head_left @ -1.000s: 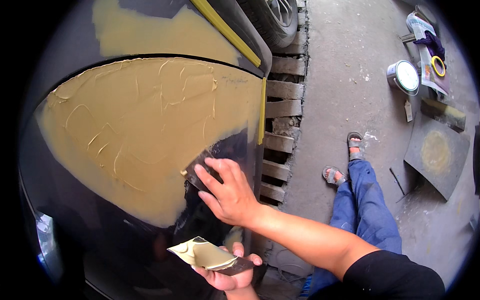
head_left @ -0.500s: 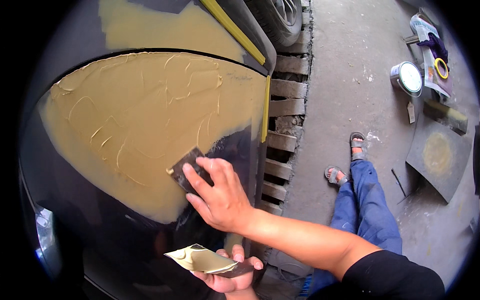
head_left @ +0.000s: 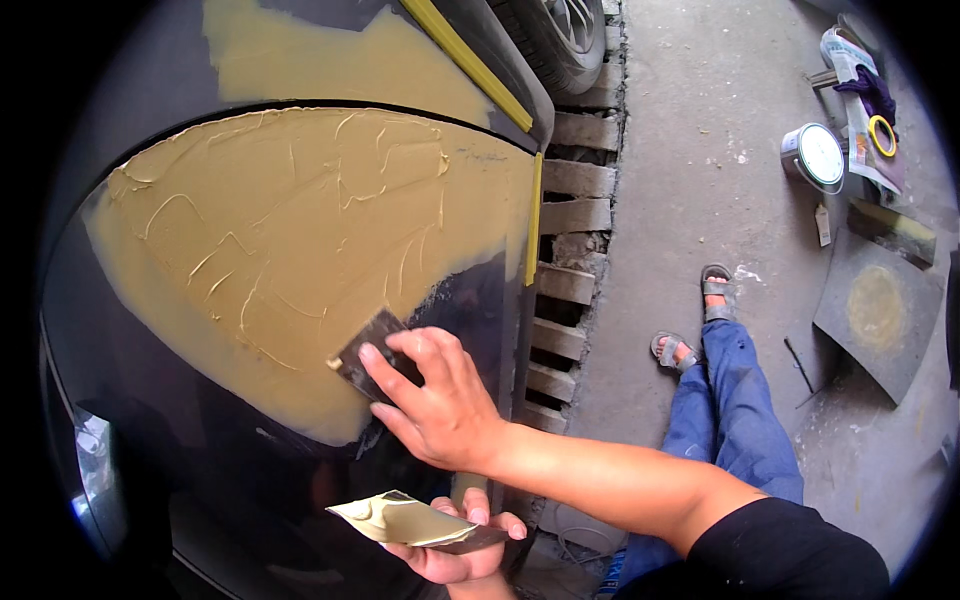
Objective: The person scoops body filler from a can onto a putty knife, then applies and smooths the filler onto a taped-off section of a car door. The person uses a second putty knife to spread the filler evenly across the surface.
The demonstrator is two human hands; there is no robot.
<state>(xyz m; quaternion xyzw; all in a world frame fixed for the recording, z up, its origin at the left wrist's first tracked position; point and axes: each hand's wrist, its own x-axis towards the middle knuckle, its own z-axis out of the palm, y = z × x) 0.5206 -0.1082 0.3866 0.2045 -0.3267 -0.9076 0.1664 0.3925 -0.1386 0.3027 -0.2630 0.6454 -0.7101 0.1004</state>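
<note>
A broad layer of yellowish-beige putty [head_left: 300,220] with ridges and streaks covers much of the dark car panel [head_left: 215,410]. My right hand [head_left: 445,400] grips a dark flat putty spreader [head_left: 378,343], fingers pressed on its face. The spreader lies at the putty's lower edge, with a small dab on its left corner. Below it, my left hand [head_left: 455,560] is palm up and holds a second flat spreader [head_left: 478,541], which carries a thick smear of putty [head_left: 415,522].
Yellow masking tape [head_left: 533,220] runs along the panel edge, beside a slatted floor channel [head_left: 575,213] and a wheel [head_left: 560,45]. Right on the concrete stand a can [head_left: 820,158], a stool with newspaper and a yellow tape roll [head_left: 882,136], and a grey sheet [head_left: 915,330].
My right hand and its spreader have shifted slightly left and down over the putty edge. The left hand has hardly moved. The panel sits a little lower and farther right in view.
</note>
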